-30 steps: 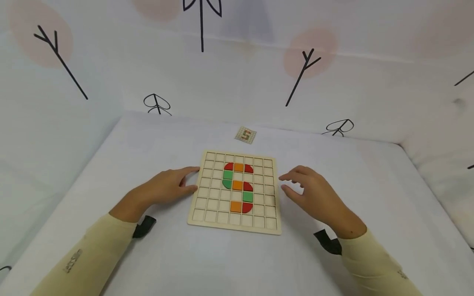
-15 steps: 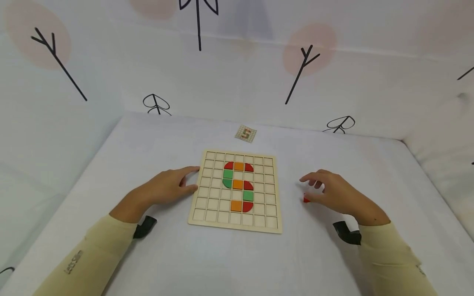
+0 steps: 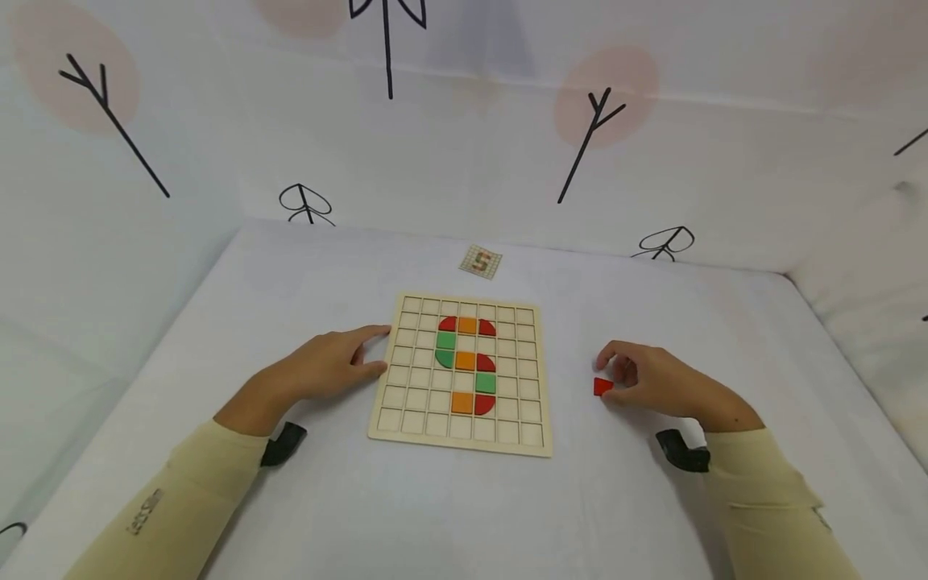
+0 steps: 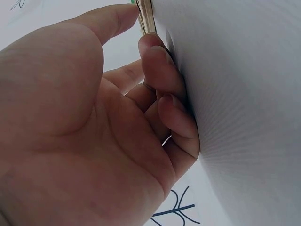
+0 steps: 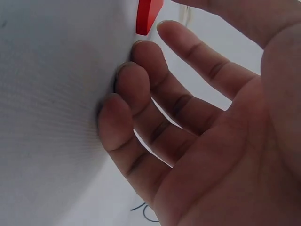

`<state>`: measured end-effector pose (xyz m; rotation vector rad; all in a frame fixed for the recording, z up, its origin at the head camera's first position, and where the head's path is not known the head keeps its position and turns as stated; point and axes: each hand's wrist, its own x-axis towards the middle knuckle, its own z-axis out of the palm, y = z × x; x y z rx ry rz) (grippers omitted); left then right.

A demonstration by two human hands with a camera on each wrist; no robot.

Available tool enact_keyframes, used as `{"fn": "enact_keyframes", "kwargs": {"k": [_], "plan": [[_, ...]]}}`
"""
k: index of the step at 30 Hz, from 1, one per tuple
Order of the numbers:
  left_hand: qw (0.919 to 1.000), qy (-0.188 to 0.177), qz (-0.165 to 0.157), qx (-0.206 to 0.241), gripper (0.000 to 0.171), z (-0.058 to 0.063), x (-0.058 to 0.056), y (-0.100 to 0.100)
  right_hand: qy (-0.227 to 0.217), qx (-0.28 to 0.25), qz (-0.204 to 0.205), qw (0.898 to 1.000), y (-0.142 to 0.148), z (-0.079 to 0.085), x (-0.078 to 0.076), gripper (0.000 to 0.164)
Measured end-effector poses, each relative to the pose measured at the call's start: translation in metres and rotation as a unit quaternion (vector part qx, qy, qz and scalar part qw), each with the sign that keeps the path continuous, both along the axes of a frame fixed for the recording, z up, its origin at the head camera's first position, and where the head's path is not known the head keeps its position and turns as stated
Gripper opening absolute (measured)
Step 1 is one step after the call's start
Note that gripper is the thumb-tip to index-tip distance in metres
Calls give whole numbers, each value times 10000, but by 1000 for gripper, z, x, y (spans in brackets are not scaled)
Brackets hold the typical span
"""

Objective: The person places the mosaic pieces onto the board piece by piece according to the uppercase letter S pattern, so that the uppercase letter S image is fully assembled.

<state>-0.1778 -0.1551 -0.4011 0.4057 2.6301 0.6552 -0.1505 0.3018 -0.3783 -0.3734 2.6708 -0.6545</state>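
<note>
A square wooden grid board [image 3: 395, 397] lies at the middle of the table, with red, orange and green tiles forming a curved S-like figure. The left hand [image 3: 319, 369] rests at the board's left edge, its thumb and index fingertips against the rim; in the left wrist view the other fingers bend onto the cloth. To the right of the board lies a red tile [image 3: 602, 387]. My right hand [image 3: 656, 379] is beside it, the thumb tip at its near corner and the fingers bent loosely on the cloth. A gap separates the index fingertip from the red tile [image 5: 148, 16].
A small card [image 3: 481, 262] printed with a similar figure on a grid lies behind the board. White cloth [image 3: 464, 515] covers the table. A fabric wall [image 3: 464, 161] with drawn plants rises at the back.
The right hand has moved right, away from the board's right edge, to the red tile, which now shows more fully. Its fingers have come lower. The left hand stays at the board.
</note>
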Motion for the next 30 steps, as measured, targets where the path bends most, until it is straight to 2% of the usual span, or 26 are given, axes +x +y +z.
{"fn": "enact_keyframes", "kwargs": {"k": [8,16,30], "plan": [[10000,34,-11,33,66,0,0,-1,-76,-154,77,9998,3,-2,-2,28],[9999,56,-46,137,66,4,2,1,27,-253,193,9995,5,-3,-2,24],[10000,-2,24,34,65,4,2,2,-85,-235,-100,9996,2,-5,-3,21]]}}
